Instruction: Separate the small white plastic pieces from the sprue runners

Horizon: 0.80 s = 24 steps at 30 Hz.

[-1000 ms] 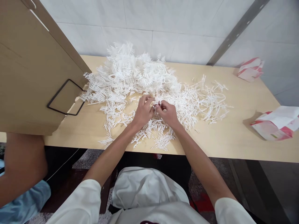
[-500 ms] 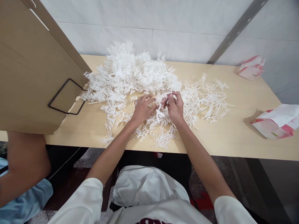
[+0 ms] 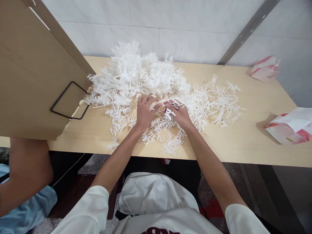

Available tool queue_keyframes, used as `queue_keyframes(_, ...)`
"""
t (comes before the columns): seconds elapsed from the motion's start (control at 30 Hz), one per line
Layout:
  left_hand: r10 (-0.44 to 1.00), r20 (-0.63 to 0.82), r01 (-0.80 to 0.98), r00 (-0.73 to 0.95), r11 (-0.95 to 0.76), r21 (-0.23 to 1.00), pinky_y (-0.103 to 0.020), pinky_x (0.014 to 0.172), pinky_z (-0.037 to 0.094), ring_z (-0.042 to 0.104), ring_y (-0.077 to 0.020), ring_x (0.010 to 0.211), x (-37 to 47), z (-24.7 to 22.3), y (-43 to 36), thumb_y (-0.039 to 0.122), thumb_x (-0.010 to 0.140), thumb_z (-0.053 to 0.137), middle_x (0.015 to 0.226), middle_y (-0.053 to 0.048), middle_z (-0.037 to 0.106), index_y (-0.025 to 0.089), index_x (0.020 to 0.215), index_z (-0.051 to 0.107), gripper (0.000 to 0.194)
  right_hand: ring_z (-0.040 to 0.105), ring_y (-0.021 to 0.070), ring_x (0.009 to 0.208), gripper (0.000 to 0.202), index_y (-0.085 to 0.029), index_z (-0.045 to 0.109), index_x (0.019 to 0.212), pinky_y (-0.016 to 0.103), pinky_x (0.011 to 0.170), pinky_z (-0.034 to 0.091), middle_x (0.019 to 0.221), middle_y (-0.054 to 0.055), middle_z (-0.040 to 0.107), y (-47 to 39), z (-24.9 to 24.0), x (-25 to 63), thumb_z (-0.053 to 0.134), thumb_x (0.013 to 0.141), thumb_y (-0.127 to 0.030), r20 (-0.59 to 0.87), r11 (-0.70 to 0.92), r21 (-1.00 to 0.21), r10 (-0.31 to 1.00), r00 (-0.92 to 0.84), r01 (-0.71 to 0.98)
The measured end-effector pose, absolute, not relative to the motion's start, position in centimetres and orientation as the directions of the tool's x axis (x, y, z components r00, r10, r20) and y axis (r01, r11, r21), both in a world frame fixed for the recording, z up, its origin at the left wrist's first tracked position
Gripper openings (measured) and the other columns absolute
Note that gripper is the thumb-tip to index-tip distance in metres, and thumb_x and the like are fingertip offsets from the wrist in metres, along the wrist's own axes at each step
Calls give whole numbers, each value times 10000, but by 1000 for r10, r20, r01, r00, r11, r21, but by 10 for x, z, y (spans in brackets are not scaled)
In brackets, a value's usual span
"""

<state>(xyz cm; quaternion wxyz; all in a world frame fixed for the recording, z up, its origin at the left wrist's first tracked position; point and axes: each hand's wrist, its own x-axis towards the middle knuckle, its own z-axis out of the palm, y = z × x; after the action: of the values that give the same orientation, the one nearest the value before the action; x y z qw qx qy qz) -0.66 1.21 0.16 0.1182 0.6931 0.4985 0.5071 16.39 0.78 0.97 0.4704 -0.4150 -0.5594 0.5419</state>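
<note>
Both hands meet over a heap of white branched plastic pieces [image 3: 143, 76], thin and twig-like. My right hand [image 3: 180, 113] is closed on one white branched plastic piece [image 3: 170, 112], whose prongs stick out between and below the fingers. My left hand [image 3: 145, 112] is closed too, its thumb and fingertips pinching at the left end of that piece, close to the right fingertips. The exact grip of the left fingertips is partly hidden. Loose short white sticks [image 3: 170, 143] lie on the table just below the hands.
A large cardboard sheet [image 3: 36, 81] stands at the left with a black wire frame [image 3: 70, 100] by it. Longer white strands [image 3: 226, 104] lie at the right. Two red-and-white paper packets [image 3: 287, 128] [image 3: 265, 69] stand further right. Another person's arm [image 3: 29, 169] is at lower left.
My left hand has closed and moved in to the piece; before, its fingers were apart. My right hand has turned over, with its fingers now toward the left hand.
</note>
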Motion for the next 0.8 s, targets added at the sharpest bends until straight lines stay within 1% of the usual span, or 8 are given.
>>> queue_keyframes(0.1, 815, 571, 549, -95, -436, 713, -433, 1043, 369, 502, -256, 1135, -8, 1, 13, 557, 801, 669, 1251, -86, 570, 272, 1142, 654, 445, 616, 126, 629, 361, -239, 604, 966, 302, 638, 529, 713, -20, 623, 13, 9, 167, 606, 847, -579, 167, 152, -983, 974, -153, -104)
queue_keyframes(0.2, 907, 411, 424, -91, -339, 840, -366, 915, 435, 575, -204, 962, -11, -2, 15, 511, 823, 671, 1048, -51, 646, 280, 1279, 539, 529, 609, 121, 615, 346, -261, 568, 951, 296, 640, 529, 687, -33, 584, 14, 10, 168, 554, 875, -599, 230, 221, -966, 971, -58, -133)
queue_keyframes(0.27, 946, 315, 368, -72, -268, 890, -311, 781, 441, 573, -165, 792, -12, -2, 16, 465, 860, 639, 866, -15, 649, 262, 1179, 581, 383, 606, 123, 615, 356, -279, 529, 958, 282, 593, 513, 689, -34, 573, 14, 11, 169, 525, 879, -626, 259, 259, -956, 966, 24, -139)
queue_keyframes(0.33, 951, 296, 354, -88, -247, 902, -285, 694, 412, 536, -141, 695, -13, 0, 16, 443, 894, 593, 777, -6, 624, 232, 977, 630, 230, 608, 128, 619, 391, -303, 490, 1015, 269, 529, 482, 726, -27, 586, 14, 11, 170, 471, 882, -670, 261, 270, -956, 961, 87, -115)
queue_keyframes(0.4, 935, 323, 328, -149, -261, 908, -275, 655, 390, 503, -127, 655, -13, 4, 16, 462, 909, 566, 746, -4, 600, 216, 846, 615, 259, 607, 128, 618, 436, -324, 457, 1088, 259, 477, 445, 784, -15, 608, 14, 11, 173, 419, 882, -707, 249, 261, -961, 960, 128, -89)
queue_keyframes(0.5, 896, 344, 216, -280, -291, 932, -261, 653, 399, 502, -118, 670, -15, 8, 17, 526, 896, 565, 758, 0, 581, 216, 832, 579, 317, 609, 126, 637, 447, -331, 437, 1119, 251, 438, 407, 861, -1, 629, 16, 11, 176, 420, 880, -709, 232, 252, -961, 958, 165, -112)
queue_keyframes(0.6, 853, 328, 90, -405, -320, 943, -240, 651, 419, 509, -106, 702, -18, 8, 20, 594, 884, 536, 796, 1, 570, 216, 840, 534, 380, 560, 97, 577, 402, -313, 452, 1061, 235, 406, 358, 821, -17, 609, 17, 13, 177, 483, 875, -668, 220, 261, -943, 955, 199, -207)
queue_keyframes(0.8, 762, 341, 30, -551, -390, 920, -204, 644, 454, 522, -80, 711, -20, 4, 26, 634, 870, 525, 846, -5, 565, 213, 870, 503, 421, 265, 34, 386, 295, -280, 507, 891, 215, 359, 216, 618, -86, 501, 16, 19, 173, 655, 827, -527, 194, 285, -861, 950, 244, -422)
